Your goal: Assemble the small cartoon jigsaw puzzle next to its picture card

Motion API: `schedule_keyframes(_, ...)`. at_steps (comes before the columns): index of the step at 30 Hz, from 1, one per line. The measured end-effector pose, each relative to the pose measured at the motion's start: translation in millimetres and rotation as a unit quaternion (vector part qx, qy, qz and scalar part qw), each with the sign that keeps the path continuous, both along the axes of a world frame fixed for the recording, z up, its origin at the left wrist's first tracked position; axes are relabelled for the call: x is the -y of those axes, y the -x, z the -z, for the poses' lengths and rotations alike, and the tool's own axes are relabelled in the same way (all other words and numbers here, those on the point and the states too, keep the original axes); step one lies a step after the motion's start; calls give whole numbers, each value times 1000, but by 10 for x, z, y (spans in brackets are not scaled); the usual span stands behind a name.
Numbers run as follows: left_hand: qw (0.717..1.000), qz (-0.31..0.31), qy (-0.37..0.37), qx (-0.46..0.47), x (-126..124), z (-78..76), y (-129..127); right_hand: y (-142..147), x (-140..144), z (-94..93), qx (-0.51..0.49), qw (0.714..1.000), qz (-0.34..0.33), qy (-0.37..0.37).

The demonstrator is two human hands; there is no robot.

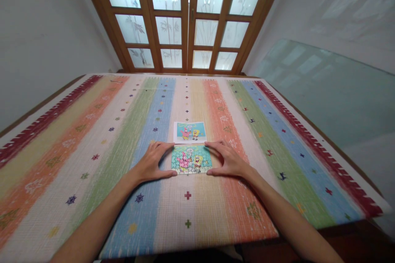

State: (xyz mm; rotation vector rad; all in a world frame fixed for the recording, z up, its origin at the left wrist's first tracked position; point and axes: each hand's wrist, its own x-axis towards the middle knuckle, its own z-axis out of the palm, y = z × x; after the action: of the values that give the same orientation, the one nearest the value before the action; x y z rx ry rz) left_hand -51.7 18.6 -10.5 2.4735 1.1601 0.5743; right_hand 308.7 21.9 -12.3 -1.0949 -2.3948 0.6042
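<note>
An assembled jigsaw puzzle [191,159] with cartoon figures on a teal ground lies flat on the tablecloth. My left hand [153,160] frames its left side, thumb at the near corner and forefinger at the far corner. On the opposite side, my right hand [228,159] grips the puzzle the same way, its thumb and forefinger at the two right corners. Just beyond the puzzle lies a printed picture card [189,132] with a matching scene and a white strip along its left edge. Fingertips of both hands come close to the card's near edge.
A striped, patterned tablecloth [120,148] covers the wide table. Behind it stand wooden doors [187,20] with frosted glass panes. A pale glass-like panel [327,90] leans along the right wall. Near the far left edge, a small thin object [116,81] shows faintly.
</note>
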Motion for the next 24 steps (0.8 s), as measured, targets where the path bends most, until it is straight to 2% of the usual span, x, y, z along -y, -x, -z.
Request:
schedule_keyframes(8, 1000, -3, 18, -22, 23, -39, -14, -36, -4, -47, -25, 999, -16, -12)
schedule_keyframes(16, 999, -10, 24, -27, 10, -5, -6, -13, 7, -55, 8, 1000, -6, -9)
schedule_keyframes(24, 999, -17, 30, -24, 5, 22, -19, -4, 1, -27, -4, 1000, -1, -13)
